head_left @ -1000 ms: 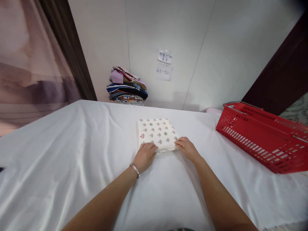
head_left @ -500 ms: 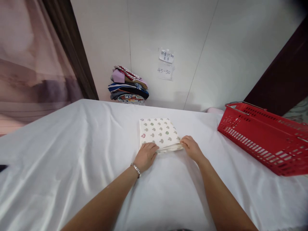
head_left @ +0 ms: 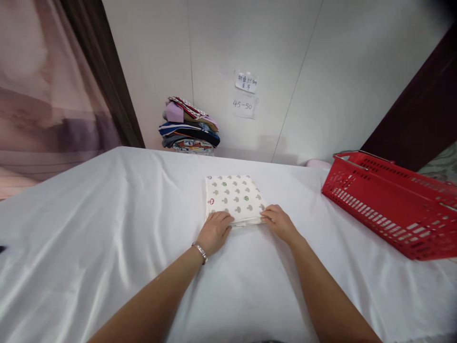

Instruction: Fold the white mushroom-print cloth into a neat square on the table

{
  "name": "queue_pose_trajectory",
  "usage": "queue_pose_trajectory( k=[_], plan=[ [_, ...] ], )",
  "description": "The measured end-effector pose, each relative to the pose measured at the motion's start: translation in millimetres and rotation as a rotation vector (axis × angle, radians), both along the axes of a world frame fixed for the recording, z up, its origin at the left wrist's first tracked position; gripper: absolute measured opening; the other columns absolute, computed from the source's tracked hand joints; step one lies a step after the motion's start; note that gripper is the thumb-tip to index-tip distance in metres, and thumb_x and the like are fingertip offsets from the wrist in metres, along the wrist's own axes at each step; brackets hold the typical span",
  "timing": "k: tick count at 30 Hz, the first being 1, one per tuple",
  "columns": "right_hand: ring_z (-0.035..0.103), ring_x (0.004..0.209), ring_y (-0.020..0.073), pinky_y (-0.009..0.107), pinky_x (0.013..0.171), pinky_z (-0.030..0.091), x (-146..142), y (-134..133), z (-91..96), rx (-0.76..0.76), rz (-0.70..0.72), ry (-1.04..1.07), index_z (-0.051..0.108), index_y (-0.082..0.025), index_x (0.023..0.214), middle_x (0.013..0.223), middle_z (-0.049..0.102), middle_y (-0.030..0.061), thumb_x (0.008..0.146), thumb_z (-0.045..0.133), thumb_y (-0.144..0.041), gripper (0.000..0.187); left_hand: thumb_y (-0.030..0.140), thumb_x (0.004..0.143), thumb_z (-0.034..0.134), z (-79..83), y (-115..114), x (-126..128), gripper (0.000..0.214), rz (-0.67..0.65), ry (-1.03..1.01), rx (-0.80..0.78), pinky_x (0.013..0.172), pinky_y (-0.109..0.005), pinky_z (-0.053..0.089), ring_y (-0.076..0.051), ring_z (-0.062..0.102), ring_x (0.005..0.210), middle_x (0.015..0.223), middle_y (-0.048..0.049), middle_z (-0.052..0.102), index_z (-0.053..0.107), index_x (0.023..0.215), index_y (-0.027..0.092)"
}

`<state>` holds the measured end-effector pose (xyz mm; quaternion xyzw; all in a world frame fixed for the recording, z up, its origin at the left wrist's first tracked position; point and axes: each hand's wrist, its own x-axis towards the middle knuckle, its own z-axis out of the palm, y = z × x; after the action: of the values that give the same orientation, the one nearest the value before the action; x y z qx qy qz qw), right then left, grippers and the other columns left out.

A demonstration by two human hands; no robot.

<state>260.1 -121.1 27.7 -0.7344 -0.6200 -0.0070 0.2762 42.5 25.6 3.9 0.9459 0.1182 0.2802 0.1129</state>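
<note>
A folded white cloth point(head_left: 233, 193) printed with grey, green and red mushrooms lies on the white-covered table point(head_left: 150, 200). At its near left corner, my left hand point(head_left: 215, 232), with a bracelet at the wrist, has its fingers closed over the near edge; the thumb sits at the front. My right hand point(head_left: 280, 223) pinches the near right corner between thumb and fingers. Several stacked layers show along the edge between the hands. The fingertips partly cover both near corners.
On the right side of the table stands a red plastic basket point(head_left: 385, 205) with metal handles. Behind the far edge is a pile of folded fabrics point(head_left: 189, 126) against the wall. Handwritten paper notes point(head_left: 245, 93) are stuck to the wall. A pink curtain point(head_left: 53, 95) hangs at left.
My right hand has moved slightly left and down on the cloth's near right corner. The near edge, lifted with its layers apart before, now lies flatter. My left hand stays in place.
</note>
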Motion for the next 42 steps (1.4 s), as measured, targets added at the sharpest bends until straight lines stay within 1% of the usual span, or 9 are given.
queue_pose_trajectory(
  k=[3, 6, 12, 17, 23, 26, 30, 37, 42],
  plan=[
    [0.049, 0.092, 0.0194, 0.033, 0.079, 0.043, -2.0, 2.3, -0.6, -0.009, 0.030, -0.034, 0.064, -0.027, 0.094, 0.095, 0.059, 0.0024, 0.085, 0.049, -0.023, 0.018, 0.011, 0.079, 0.048, -0.1, 0.0, 0.0, 0.025, 0.000, -0.007, 0.002, 0.088, -0.040, 0.039, -0.020, 0.049, 0.097, 0.100, -0.0053, 0.057, 0.054, 0.102, 0.020],
    [0.050, 0.091, 0.0197, 0.034, 0.077, 0.043, -1.7, 5.0, -4.0, 0.006, 0.023, -0.029, 0.064, -0.026, 0.092, 0.093, 0.059, 0.0030, 0.086, 0.047, -0.023, 0.019, 0.012, 0.080, 0.047, 0.5, -0.3, 0.1, 0.025, -0.003, -0.006, 0.002, 0.087, -0.039, 0.039, -0.020, 0.049, 0.097, 0.100, -0.0051, 0.057, 0.054, 0.102, 0.020],
    [0.051, 0.088, 0.0194, 0.034, 0.077, 0.043, -2.5, 5.9, -4.0, 0.107, 0.005, 0.048, 0.062, -0.023, 0.084, 0.090, 0.059, 0.0048, 0.088, 0.041, -0.022, 0.022, 0.011, 0.079, 0.047, 1.4, -0.6, 0.4, 0.026, -0.002, 0.013, -0.004, 0.087, -0.039, 0.039, -0.020, 0.049, 0.097, 0.100, -0.0050, 0.057, 0.054, 0.103, 0.020],
    [0.051, 0.085, 0.0184, 0.033, 0.076, 0.042, -2.4, 4.8, -2.2, 0.028, 0.004, 0.037, 0.061, -0.023, 0.079, 0.087, 0.059, 0.0036, 0.087, 0.042, -0.021, 0.021, 0.012, 0.080, 0.047, 0.4, 0.1, 0.7, 0.026, 0.004, 0.013, -0.002, 0.088, -0.040, 0.039, -0.020, 0.049, 0.098, 0.100, -0.0053, 0.057, 0.054, 0.103, 0.019],
    [0.050, 0.092, 0.0185, 0.032, 0.079, 0.042, -1.7, 2.5, -0.1, -0.055, 0.039, 0.071, 0.063, -0.024, 0.089, 0.095, 0.059, 0.0028, 0.082, 0.050, -0.021, 0.015, 0.012, 0.080, 0.046, -1.2, 1.1, 0.5, 0.025, -0.005, -0.006, 0.004, 0.087, -0.040, 0.040, -0.021, 0.050, 0.098, 0.101, -0.0057, 0.057, 0.054, 0.103, 0.020],
    [0.050, 0.094, 0.0192, 0.032, 0.080, 0.042, -3.1, 2.4, 0.8, -0.059, 0.019, 0.066, 0.062, -0.024, 0.093, 0.098, 0.059, 0.0033, 0.079, 0.054, -0.020, 0.017, 0.013, 0.080, 0.046, -1.1, 1.3, 0.4, 0.026, -0.007, -0.008, -0.002, 0.086, -0.041, 0.040, -0.020, 0.051, 0.097, 0.100, -0.0057, 0.057, 0.054, 0.103, 0.021],
    [0.050, 0.094, 0.0195, 0.033, 0.081, 0.042, -3.1, 4.2, -1.6, -0.049, 0.003, 0.031, 0.062, -0.024, 0.095, 0.098, 0.059, 0.0038, 0.079, 0.053, -0.017, 0.020, 0.013, 0.080, 0.046, -0.2, 1.2, 0.1, 0.026, -0.007, -0.007, -0.005, 0.087, -0.042, 0.039, -0.020, 0.051, 0.097, 0.100, -0.0059, 0.058, 0.054, 0.103, 0.021],
    [0.050, 0.096, 0.0192, 0.035, 0.082, 0.043, -0.7, 1.4, 1.4, -0.083, 0.048, 0.047, 0.061, -0.027, 0.100, 0.101, 0.059, 0.0022, 0.077, 0.048, -0.011, 0.032, 0.013, 0.080, 0.046, -0.4, 0.9, 0.4, 0.026, -0.002, -0.010, -0.009, 0.087, -0.041, 0.040, -0.021, 0.050, 0.098, 0.101, -0.0054, 0.057, 0.054, 0.103, 0.021],
    [0.049, 0.095, 0.0195, 0.034, 0.081, 0.042, -2.8, 2.5, 0.7, -0.073, 0.042, 0.020, 0.062, -0.025, 0.100, 0.100, 0.059, 0.0031, 0.078, 0.050, -0.014, 0.027, 0.013, 0.080, 0.047, 1.2, 0.6, 0.3, 0.025, 0.001, 0.007, -0.008, 0.087, -0.040, 0.039, -0.020, 0.050, 0.098, 0.101, -0.0055, 0.057, 0.054, 0.103, 0.020]
  ],
)
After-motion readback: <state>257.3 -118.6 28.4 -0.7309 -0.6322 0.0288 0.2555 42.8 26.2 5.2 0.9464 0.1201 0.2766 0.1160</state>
